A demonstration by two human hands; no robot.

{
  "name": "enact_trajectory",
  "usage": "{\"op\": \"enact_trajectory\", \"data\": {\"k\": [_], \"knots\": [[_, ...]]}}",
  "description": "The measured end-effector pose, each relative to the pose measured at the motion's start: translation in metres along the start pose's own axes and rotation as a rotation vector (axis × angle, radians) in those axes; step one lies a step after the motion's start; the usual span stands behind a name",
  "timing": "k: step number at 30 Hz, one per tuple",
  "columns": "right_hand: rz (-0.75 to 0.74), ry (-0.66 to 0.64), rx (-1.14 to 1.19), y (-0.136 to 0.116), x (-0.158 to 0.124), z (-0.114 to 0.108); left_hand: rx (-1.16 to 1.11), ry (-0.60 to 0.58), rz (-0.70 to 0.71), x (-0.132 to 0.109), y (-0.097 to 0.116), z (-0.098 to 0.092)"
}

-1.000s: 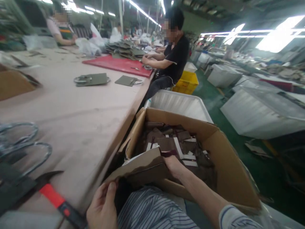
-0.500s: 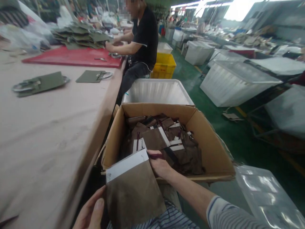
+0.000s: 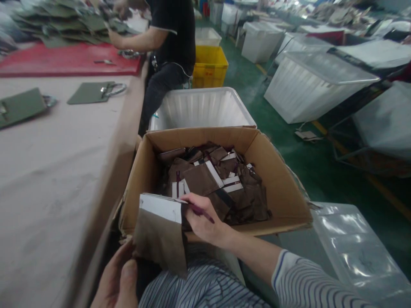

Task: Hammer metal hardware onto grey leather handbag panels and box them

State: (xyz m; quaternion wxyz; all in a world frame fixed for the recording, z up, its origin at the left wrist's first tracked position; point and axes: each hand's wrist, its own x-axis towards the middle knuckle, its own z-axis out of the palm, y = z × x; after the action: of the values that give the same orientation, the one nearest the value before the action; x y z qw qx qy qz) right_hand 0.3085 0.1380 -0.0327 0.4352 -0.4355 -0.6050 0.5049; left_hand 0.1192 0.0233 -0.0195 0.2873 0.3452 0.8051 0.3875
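A brown fabric pouch with a white strip along its top hangs tilted in front of me. My right hand pinches its upper right corner, where a dark purple zipper end sticks out past the fingers. At the pouch's lower left edge is my left hand, fingers curled against it and partly hidden behind; the thumb lies just beside the edge. Just beyond my hands, a cardboard box holds a loose heap of similar brown pouches, some with white strips and purple zippers.
The pale-covered table runs along my left, bearing green flat pieces with handles and a red board. A person in black works there. A white bin, yellow crate and clear plastic sheet surround the box.
The pouch has tipped, so its face looks narrower and its top edge shows. My right hand has turned with it at the corner. The whole view has shifted, scene moving left and up.
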Motion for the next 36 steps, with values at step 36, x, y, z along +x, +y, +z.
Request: {"op": "enact_trajectory", "data": {"k": [36], "knots": [[-0.329, -0.568, -0.405, 0.013, 0.029, -0.033, 0.092, -0.223, 0.112, 0.038, 0.010, 0.053]]}}
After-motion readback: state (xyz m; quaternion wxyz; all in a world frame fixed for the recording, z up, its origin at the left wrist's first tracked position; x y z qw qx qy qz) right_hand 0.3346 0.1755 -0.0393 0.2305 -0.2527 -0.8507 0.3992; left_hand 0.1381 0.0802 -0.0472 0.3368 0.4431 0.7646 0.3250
